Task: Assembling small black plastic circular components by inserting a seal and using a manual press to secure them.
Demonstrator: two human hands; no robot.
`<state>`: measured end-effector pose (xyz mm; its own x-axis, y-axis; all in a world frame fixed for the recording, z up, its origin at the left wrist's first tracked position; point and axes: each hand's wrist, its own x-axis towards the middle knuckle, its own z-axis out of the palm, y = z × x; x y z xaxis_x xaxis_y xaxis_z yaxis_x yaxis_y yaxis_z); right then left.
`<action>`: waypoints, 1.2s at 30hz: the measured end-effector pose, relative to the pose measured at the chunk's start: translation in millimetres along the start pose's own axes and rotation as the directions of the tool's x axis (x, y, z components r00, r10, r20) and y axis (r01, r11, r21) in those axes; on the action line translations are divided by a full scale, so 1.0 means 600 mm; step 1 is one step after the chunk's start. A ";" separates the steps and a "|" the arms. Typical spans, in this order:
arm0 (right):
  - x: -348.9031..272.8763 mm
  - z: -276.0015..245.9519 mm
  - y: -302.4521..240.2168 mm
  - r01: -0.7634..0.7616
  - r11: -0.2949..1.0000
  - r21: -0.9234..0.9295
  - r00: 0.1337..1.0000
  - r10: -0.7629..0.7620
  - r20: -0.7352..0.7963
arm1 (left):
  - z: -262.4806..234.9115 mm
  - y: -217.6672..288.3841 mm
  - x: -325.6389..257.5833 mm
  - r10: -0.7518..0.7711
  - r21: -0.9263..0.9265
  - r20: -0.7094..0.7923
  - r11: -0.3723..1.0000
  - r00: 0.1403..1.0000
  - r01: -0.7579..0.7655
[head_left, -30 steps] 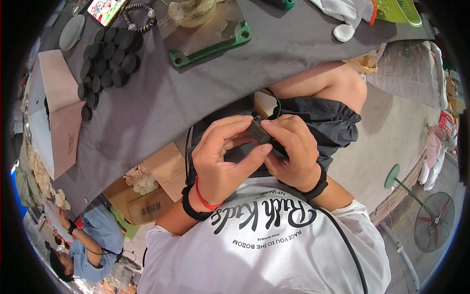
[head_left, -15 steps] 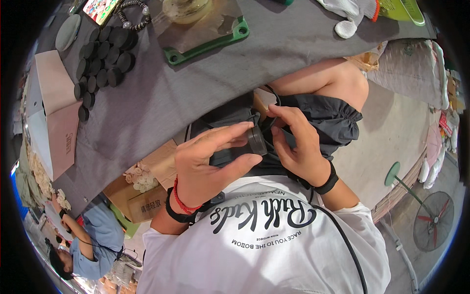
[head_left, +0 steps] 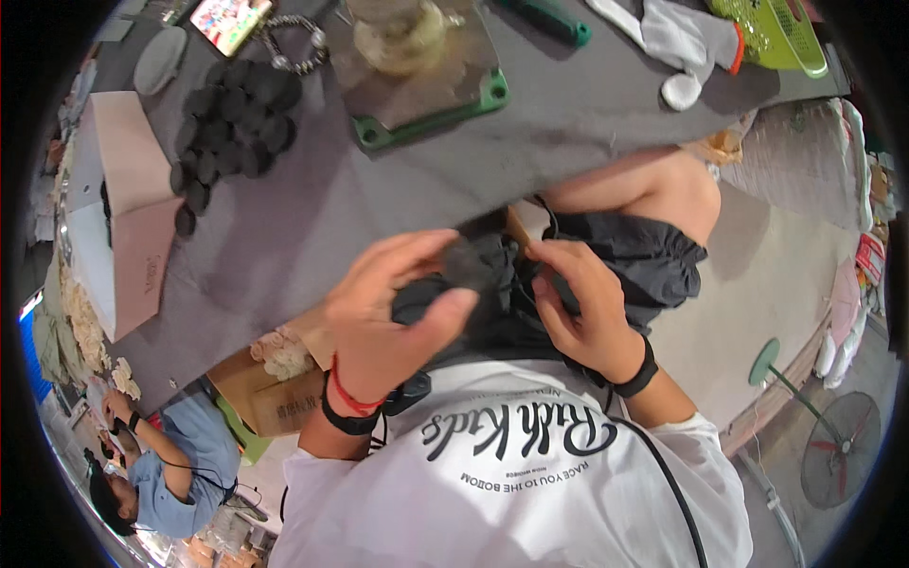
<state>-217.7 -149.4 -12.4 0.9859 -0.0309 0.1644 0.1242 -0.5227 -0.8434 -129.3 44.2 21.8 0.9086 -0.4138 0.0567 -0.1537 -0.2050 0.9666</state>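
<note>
My left hand (head_left: 379, 298) has its thumb and fingers closed round the edges of a dark, round, disc-like piece (head_left: 469, 265), which is blurred. Just right of it, my right hand (head_left: 589, 298) is curved with thumb and forefinger a little apart; only dark cloth shows between them. Both hands are over my lap, in front of black shorts (head_left: 653, 260). On the grey-covered table, a cluster of black round pieces (head_left: 232, 118) lies at the far left.
A green-cornered metal plate with a pale ring-shaped block (head_left: 431, 104) stands on the table. Beyond lie a beaded bracelet (head_left: 317, 52), a green-handled tool (head_left: 559, 24), a white glove (head_left: 682, 47) and a green basket (head_left: 791, 38). A pink box (head_left: 142, 161) stands left; another person (head_left: 189, 464) sits lower left.
The view has shifted, so the table things appear lower and further right. My left hand has drawn left with the dark disc-like piece; the right thumb and forefinger are slightly nearer each other.
</note>
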 end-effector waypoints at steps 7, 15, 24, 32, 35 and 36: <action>0.067 -0.036 0.018 0.072 0.996 -0.060 0.997 -0.071 0.014 | -0.175 -0.057 0.101 -0.134 0.094 -0.400 0.978 0.906 0.186; 0.290 -0.119 0.054 0.046 0.986 -0.160 0.966 -0.085 -0.246 | -0.059 -0.071 0.046 0.255 0.572 -0.354 0.820 0.900 -0.007; 0.440 -0.128 0.124 -0.022 0.779 -0.626 0.997 -0.033 -0.075 | -0.018 -0.074 0.042 0.472 0.852 -0.089 0.493 0.877 -0.178; 0.208 -0.103 -0.028 -0.285 0.767 0.575 0.957 0.190 0.221 | -0.020 -0.072 0.040 0.461 0.824 -0.080 0.530 0.884 -0.201; 0.130 -0.069 -0.026 -0.286 0.620 0.731 0.952 0.099 0.289 | -0.022 -0.065 0.045 0.374 0.679 -0.100 0.703 0.922 -0.212; 0.115 -0.060 -0.029 -0.312 0.606 0.731 0.945 0.118 0.305 | -0.020 -0.057 0.045 0.320 0.516 -0.157 0.833 0.934 -0.198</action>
<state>-155.6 -173.2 32.4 0.9805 0.1690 -0.1002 -0.1501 0.3158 -0.9369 -94.9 50.4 -6.7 0.8609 -0.3127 0.4014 -0.5087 -0.5462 0.6655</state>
